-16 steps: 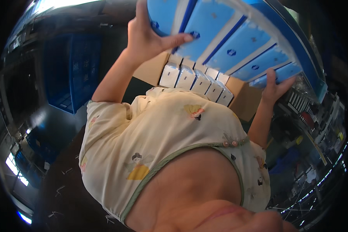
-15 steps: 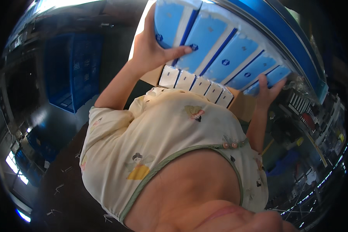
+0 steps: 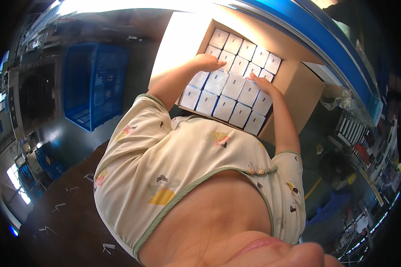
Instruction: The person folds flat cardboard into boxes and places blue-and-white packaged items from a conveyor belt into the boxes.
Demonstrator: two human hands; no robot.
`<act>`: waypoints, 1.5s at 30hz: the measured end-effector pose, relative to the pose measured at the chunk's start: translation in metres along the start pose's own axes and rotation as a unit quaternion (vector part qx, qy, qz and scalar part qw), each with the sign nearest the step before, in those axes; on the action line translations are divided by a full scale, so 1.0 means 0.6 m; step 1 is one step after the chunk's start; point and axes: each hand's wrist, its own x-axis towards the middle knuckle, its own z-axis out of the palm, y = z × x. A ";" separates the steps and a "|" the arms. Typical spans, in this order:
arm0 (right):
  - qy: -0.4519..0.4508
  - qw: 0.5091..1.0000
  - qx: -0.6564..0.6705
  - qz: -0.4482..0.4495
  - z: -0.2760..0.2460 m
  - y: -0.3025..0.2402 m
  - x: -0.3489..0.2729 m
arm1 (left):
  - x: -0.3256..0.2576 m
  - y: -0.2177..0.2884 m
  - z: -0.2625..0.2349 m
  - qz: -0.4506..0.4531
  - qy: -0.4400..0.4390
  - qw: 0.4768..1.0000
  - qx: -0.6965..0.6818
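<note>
White block-shaped packs with blue sides (image 3: 225,107) stand in several tight rows inside a brown cardboard carton (image 3: 296,100). Each white top has a small dark mark, and one pack shows shiny clear wrap. My left hand (image 3: 208,62) lies over the middle rows, thumb stretched to the right; its other fingers are partly hidden. On the right side of the same rows rests my right hand (image 3: 262,83), a finger and thumb pointing inward over the pack tops. Neither hand lifts anything.
A blue machine edge or rail (image 3: 298,26) curves behind the carton. A blue plastic crate (image 3: 93,84) stands at left. Clear plastic film (image 3: 343,102) hangs at the right. Small white scraps (image 3: 59,207) lie on a brown surface at lower left.
The row of blue-sided packs held tilted between my hands is now down in the carton, white ends up. Both hands have moved inward and sit closer together.
</note>
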 end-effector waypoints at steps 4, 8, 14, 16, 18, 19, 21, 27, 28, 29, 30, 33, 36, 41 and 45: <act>0.030 0.997 -0.061 -0.037 0.026 -0.034 -0.019 | -0.030 -0.018 -0.021 0.096 -0.094 0.990 0.046; 0.180 0.972 -0.142 -0.041 0.043 -0.029 -0.049 | -0.195 -0.111 -0.295 0.245 0.121 0.908 -0.319; 0.158 0.976 -0.147 -0.018 0.037 -0.026 -0.023 | -0.149 -0.427 -0.441 -0.187 0.691 0.698 0.019; 0.173 0.974 -0.147 0.007 0.026 -0.019 -0.027 | -0.154 -0.419 -0.456 -0.184 0.596 0.772 0.126; 0.198 0.965 -0.167 0.033 0.032 -0.041 -0.043 | -0.173 -0.432 -0.498 -0.167 0.550 0.814 0.086; 0.218 0.962 -0.163 -0.029 0.029 -0.061 -0.050 | -0.170 -0.471 -0.515 -0.156 0.583 0.796 -0.044; 0.248 0.945 -0.153 -0.148 0.019 -0.105 -0.079 | -0.150 -0.555 -0.544 -0.278 0.678 0.677 0.070; 0.312 0.891 -0.142 -0.297 -0.020 -0.358 -0.151 | -0.090 -0.621 -0.574 -0.238 0.588 0.773 0.007; 0.354 0.852 -0.197 -0.333 -0.046 -0.402 -0.168 | -0.093 -0.605 -0.576 -0.208 0.578 0.789 -0.013; 0.392 0.806 -0.250 -0.368 -0.065 -0.434 -0.170 | -0.107 -0.586 -0.577 -0.169 0.561 0.809 -0.049; 0.415 0.796 -0.196 -0.395 -0.087 -0.431 -0.150 | -0.111 -0.551 -0.579 -0.115 0.532 0.834 -0.093; 0.388 0.858 -0.008 -0.336 -0.168 -0.451 -0.072 | -0.100 -0.447 -0.556 0.061 0.412 0.891 -0.179; 0.360 0.896 0.195 -0.174 -0.236 -0.429 0.041 | -0.053 -0.283 -0.497 0.046 0.369 0.923 -0.095; 0.316 0.879 0.306 -0.183 -0.235 -0.458 -0.006 | -0.029 -0.253 -0.480 0.147 0.359 0.867 -0.314; 0.450 0.793 0.253 -0.322 -0.227 -0.414 -0.087 | -0.091 -0.177 -0.462 0.248 0.342 0.823 -0.381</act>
